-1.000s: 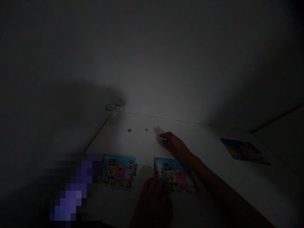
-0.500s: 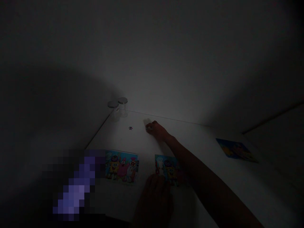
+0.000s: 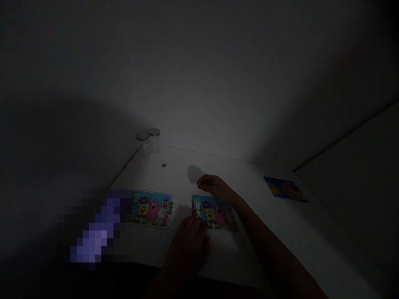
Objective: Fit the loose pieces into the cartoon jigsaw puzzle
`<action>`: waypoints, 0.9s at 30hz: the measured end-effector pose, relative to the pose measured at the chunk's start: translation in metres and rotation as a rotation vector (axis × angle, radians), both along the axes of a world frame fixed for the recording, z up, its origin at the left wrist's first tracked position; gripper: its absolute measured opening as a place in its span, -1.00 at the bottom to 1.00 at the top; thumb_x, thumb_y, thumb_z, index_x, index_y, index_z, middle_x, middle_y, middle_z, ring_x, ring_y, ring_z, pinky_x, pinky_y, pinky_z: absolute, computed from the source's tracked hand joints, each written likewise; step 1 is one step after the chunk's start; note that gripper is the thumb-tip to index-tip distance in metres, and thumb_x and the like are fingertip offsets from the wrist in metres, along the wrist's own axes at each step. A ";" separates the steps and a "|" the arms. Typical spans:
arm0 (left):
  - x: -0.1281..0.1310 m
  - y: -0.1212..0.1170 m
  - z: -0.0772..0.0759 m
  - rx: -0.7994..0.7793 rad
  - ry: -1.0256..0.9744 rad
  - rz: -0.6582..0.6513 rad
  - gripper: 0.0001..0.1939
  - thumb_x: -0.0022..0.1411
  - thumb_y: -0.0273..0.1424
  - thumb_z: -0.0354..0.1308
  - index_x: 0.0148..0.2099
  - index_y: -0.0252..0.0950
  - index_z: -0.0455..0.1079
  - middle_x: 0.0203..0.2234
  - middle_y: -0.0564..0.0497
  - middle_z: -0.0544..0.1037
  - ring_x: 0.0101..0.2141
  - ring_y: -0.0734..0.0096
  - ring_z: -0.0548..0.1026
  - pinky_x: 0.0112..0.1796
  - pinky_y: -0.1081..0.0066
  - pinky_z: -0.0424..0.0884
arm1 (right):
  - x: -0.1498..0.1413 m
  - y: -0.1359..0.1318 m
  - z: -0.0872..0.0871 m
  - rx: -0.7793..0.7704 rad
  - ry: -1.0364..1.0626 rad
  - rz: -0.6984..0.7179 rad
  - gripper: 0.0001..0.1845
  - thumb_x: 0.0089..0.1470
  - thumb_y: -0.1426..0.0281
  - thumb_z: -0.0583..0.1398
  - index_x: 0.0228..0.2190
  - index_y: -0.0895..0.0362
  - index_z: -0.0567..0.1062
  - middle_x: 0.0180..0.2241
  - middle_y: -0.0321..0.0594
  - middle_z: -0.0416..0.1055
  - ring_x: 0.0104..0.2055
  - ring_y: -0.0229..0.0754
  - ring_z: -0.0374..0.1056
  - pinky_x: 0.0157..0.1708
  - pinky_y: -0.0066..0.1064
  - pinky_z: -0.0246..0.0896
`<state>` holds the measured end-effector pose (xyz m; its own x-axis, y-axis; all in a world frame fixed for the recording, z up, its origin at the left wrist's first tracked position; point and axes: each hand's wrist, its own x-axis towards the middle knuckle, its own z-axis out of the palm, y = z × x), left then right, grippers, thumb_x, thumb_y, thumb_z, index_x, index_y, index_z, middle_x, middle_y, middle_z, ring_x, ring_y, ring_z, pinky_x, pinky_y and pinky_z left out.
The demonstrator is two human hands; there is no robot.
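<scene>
The light is dim. My right hand (image 3: 215, 186) hovers above the far edge of a cartoon picture (image 3: 213, 214), which looks like a jigsaw puzzle. Its thumb and fingers are pinched together, with a tiny bit showing at the tips, too small to name. My left hand (image 3: 190, 238) rests at the near left edge of that picture, fingers lying forward and touching it. Left of this hand is a similar picture card (image 3: 152, 209) with the same cartoon figures. A small dark star-shaped thing (image 3: 163, 165) lies farther back on the white table (image 3: 181, 182).
Two clear jars with metal lids, a left jar (image 3: 144, 147) and a right jar (image 3: 154, 142), stand at the back left corner against the wall. Another blue cartoon picture (image 3: 285, 189) lies on the right. A blurred purple patch (image 3: 96, 232) covers the lower left.
My right hand has drawn back from the far part of the table toward the near picture. My left hand stays by its lower left edge. The view has shifted slightly.
</scene>
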<state>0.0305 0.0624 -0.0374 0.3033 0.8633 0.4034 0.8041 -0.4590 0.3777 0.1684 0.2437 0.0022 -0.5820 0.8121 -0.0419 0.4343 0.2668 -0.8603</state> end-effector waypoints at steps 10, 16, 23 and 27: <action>0.002 0.001 0.007 -0.019 0.016 -0.005 -0.73 0.28 -0.47 -0.03 0.01 -0.31 0.34 -0.10 -0.10 0.47 -0.06 0.21 0.40 -0.03 0.15 0.44 | 0.017 -0.045 -0.014 -0.188 0.198 -0.113 -0.83 -0.06 0.32 0.27 -0.40 0.16 0.52 -0.42 -0.26 0.46 -0.38 -0.22 0.35 -0.34 -0.40 0.23; 0.002 0.001 0.008 -0.036 0.028 -0.007 -0.74 0.30 -0.47 -0.05 -0.01 -0.30 0.36 -0.12 -0.09 0.48 -0.08 0.21 0.40 -0.05 0.15 0.44 | 0.013 -0.046 -0.023 0.017 0.034 -0.040 -0.88 0.04 0.45 0.19 -0.34 0.12 0.54 -0.33 -0.24 0.52 -0.28 -0.19 0.41 -0.23 -0.37 0.27; 0.002 0.003 0.011 -0.066 0.028 -0.014 -0.75 0.29 -0.47 -0.01 -0.02 -0.31 0.37 -0.13 -0.07 0.48 -0.09 0.21 0.39 -0.04 0.17 0.42 | 0.009 -0.048 -0.028 0.117 -0.033 -0.058 -0.87 0.09 0.48 0.18 -0.30 0.12 0.53 -0.27 -0.20 0.52 -0.23 -0.19 0.41 -0.18 -0.36 0.25; 0.002 0.003 0.011 -0.048 0.025 -0.026 -0.74 0.29 -0.48 -0.01 0.00 -0.33 0.36 -0.14 -0.08 0.48 -0.09 0.22 0.38 -0.04 0.19 0.42 | 0.009 -0.048 -0.028 0.053 0.000 -0.065 -0.89 0.08 0.49 0.18 -0.33 0.13 0.52 -0.32 -0.23 0.52 -0.27 -0.20 0.41 -0.23 -0.38 0.25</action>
